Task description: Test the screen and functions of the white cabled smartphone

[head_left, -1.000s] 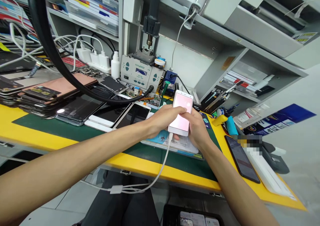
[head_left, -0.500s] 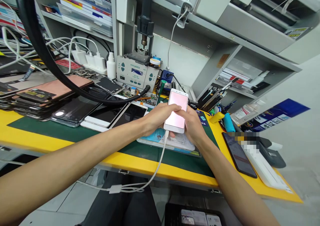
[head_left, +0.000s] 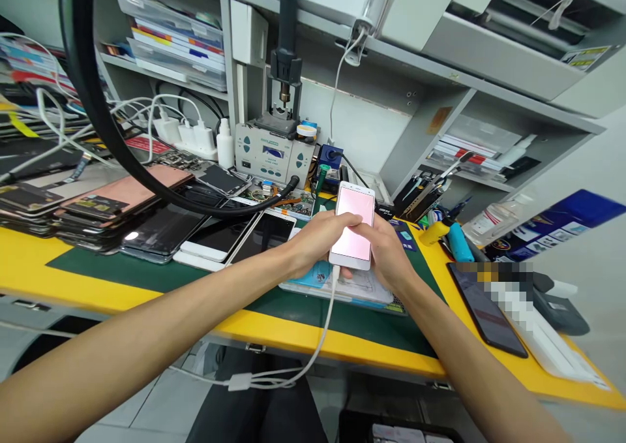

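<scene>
Phone [head_left: 351, 242] lengthwise away, plugged end nearest

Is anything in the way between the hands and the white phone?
No, nothing visible is: the left hand and right hand both hold the white phone directly. The white cable plugs into its bottom end.

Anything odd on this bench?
Two things: the held white phone glows pink with no icons discernible, possibly just a blank page; and white cables sprawl untidily across stacked phone parts at left.

Nothing legible right now, tiny print blurred on the grey machine [head_left: 278, 144], bottle label [head_left: 483, 224] unreadable too
</scene>
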`<move>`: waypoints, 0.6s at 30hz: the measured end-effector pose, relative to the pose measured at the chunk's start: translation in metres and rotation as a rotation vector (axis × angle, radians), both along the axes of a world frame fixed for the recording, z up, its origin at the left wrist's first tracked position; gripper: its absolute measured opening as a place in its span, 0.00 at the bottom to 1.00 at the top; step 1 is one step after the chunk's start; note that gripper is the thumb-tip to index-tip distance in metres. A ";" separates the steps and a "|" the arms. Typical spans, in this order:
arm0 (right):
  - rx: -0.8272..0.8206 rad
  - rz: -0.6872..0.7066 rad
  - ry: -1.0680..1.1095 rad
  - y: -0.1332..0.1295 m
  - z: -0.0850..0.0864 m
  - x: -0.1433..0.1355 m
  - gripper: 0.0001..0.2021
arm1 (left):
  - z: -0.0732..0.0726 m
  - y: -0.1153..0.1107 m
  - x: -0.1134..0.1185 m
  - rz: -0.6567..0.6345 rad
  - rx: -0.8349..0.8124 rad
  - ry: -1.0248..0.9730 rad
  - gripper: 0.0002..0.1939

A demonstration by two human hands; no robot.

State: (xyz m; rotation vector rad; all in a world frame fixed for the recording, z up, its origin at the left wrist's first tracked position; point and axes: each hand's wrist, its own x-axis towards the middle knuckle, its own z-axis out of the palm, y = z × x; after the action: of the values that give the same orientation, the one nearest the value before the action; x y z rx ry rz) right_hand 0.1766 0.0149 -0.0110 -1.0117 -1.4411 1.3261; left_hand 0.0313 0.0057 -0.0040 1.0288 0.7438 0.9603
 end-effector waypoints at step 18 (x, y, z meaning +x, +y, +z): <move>-0.032 -0.007 -0.046 -0.003 0.004 -0.001 0.21 | 0.003 -0.004 -0.002 -0.004 -0.020 0.014 0.19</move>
State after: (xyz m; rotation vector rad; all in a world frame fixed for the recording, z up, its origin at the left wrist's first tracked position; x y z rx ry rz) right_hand 0.1754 0.0114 -0.0073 -1.0733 -1.4539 1.3322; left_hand 0.0297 0.0012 -0.0013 1.0198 0.7612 0.9417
